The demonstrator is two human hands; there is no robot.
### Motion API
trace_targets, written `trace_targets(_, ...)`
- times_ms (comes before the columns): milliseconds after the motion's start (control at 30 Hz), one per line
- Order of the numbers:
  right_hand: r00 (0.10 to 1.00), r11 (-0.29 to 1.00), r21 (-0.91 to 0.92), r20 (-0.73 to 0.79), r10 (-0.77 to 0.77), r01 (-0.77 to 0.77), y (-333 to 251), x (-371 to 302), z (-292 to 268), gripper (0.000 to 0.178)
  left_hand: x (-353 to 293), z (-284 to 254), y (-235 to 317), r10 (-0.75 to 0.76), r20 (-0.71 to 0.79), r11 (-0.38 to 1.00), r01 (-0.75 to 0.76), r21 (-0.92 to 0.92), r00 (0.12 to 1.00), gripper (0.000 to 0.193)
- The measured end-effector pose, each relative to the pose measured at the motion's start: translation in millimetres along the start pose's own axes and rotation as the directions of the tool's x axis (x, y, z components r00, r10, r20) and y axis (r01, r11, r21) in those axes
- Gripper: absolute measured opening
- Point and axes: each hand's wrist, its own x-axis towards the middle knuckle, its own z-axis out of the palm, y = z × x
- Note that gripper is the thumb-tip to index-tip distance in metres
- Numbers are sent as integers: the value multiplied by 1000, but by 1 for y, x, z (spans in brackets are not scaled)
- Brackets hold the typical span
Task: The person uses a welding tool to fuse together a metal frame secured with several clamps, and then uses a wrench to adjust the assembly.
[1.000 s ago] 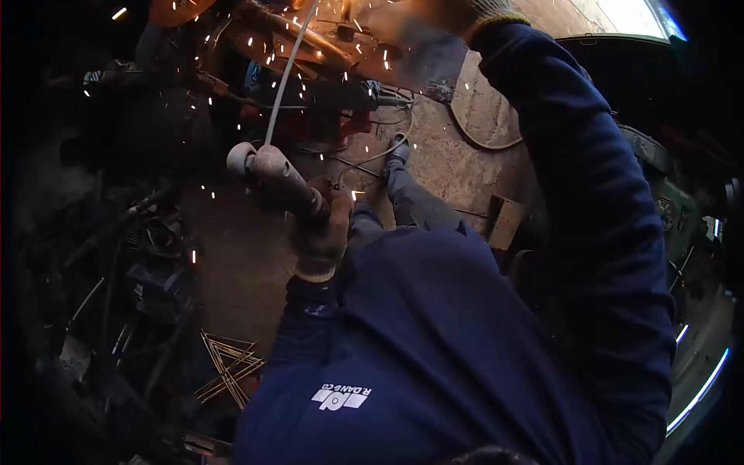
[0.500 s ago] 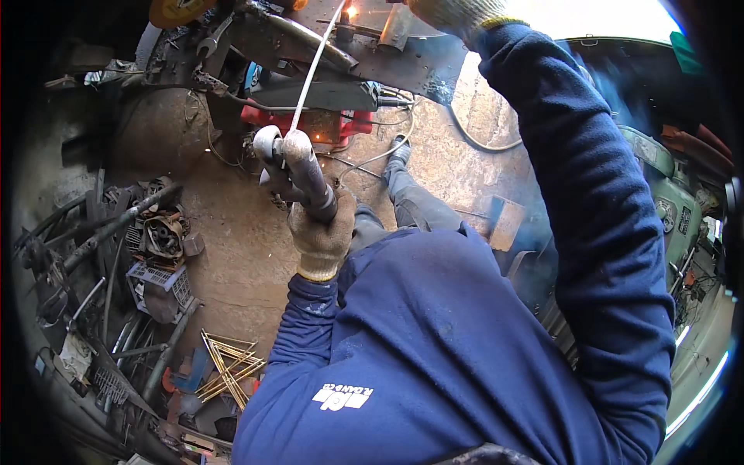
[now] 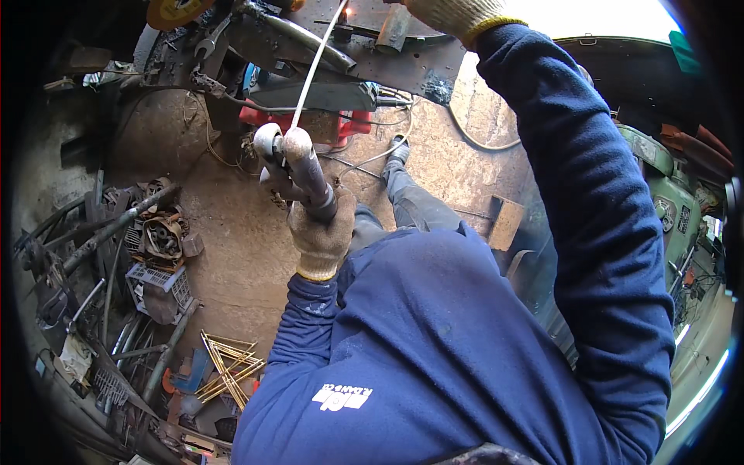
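My left hand [image 3: 322,236], in a knitted work glove, is closed round the handle of a worn welding electrode holder [image 3: 311,174]. A long pale welding rod [image 3: 313,70] sticks up from its jaw, slanting toward the steel workbench [image 3: 430,66]. Near the rod's far end, a small orange glow [image 3: 348,13] shows at the top edge. My gloved right hand [image 3: 453,17] is over the far side of the bench, beside a short rusty pipe piece [image 3: 393,29]. Its fingers look curled, partly cut off by the picture's edge; what they hold cannot be made out.
A wrench [image 3: 211,40] and a metal tube [image 3: 298,32] lie on the bench. Cables [image 3: 488,146] trail on the floor near a red tool case [image 3: 353,124]. Scrap metal, a grey crate [image 3: 159,287] and brass-coloured rods [image 3: 229,368] lie left; a green machine [image 3: 674,201] stands right.
The glow at the rod's end has shrunk and dimmed, and the bluish smoke by my right arm has thinned. My right hand has shifted slightly left and up; my left hand stays nearly still.
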Motion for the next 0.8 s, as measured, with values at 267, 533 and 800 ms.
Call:
trace_targets(267, 1000, 1000, 4, -28, -9, 9, 2, -1, -1, 27, 1, 3, 7, -225, 0, 953, 220, -209, 974, 33)
trace_targets(533, 997, 997, 30, -45, -69, 71, -3, 10, 12, 28, 12, -14, 39, 87, 176, 867, -161, 471, 981, 32)
trace_targets(800, 994, 998, 29, -94, -54, 56, 3, 1, 5, 29, -4, -9, 5, 141, -6, 968, -137, 210, 990, 36)
